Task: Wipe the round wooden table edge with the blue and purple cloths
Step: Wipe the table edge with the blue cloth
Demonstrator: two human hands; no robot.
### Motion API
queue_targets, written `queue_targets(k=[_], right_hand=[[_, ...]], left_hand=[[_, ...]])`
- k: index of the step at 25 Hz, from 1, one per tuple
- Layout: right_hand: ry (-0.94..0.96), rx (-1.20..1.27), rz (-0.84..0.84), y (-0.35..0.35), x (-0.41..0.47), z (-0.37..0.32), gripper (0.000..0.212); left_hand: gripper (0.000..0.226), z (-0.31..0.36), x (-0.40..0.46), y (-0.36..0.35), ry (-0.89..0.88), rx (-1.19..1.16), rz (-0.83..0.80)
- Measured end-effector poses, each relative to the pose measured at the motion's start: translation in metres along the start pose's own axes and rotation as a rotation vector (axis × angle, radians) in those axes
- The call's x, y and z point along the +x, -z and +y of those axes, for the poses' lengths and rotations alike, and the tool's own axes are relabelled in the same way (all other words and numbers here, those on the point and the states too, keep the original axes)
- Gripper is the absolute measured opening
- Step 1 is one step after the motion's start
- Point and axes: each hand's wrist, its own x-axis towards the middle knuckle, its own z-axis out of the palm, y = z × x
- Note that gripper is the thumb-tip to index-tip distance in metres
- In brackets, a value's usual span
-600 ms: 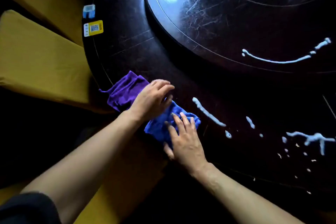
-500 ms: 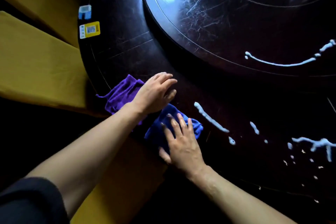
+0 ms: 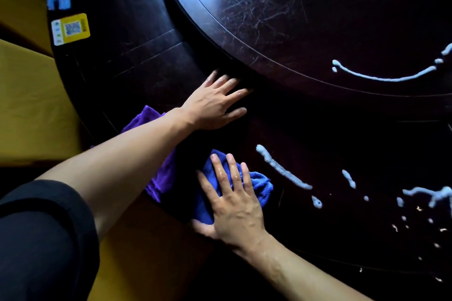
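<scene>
purple cloth (image 3: 159,178) half hidden under my forearm, left hand (image 3: 215,105) spread flat on table (image 3: 137,63), right hand (image 3: 234,205) flat, fingers apart, pressing blue cloth (image 3: 259,183)

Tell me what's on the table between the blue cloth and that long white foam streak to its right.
Nothing: in the head view, only bare dark table separates the blue cloth from the foam streak.

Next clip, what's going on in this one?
A person is cleaning a dark round table that has a raised turntable in the middle. The right hand lies flat on a blue cloth near the table's edge. The left hand rests spread on bare wood, off the purple cloth, which lies under that forearm. White foam streaks to the right are not yet wiped.
</scene>
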Motion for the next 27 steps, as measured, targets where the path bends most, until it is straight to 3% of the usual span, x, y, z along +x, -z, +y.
queue_targets(k=[6,15,27], right_hand=[[-0.006,-0.051,-0.004,-0.003,0.001,-0.001,0.093],[-0.153,0.005,0.098,-0.005,0.008,-0.004,0.081],[-0.387,0.027,0.134,0.000,0.025,0.004,0.081]], left_hand=[[0.057,-0.002,0.000,-0.004,0.013,-0.031,0.018],[0.055,-0.003,-0.001,-0.004,0.019,-0.048,0.030],[0.055,-0.004,0.000,-0.003,0.019,-0.045,0.023]])
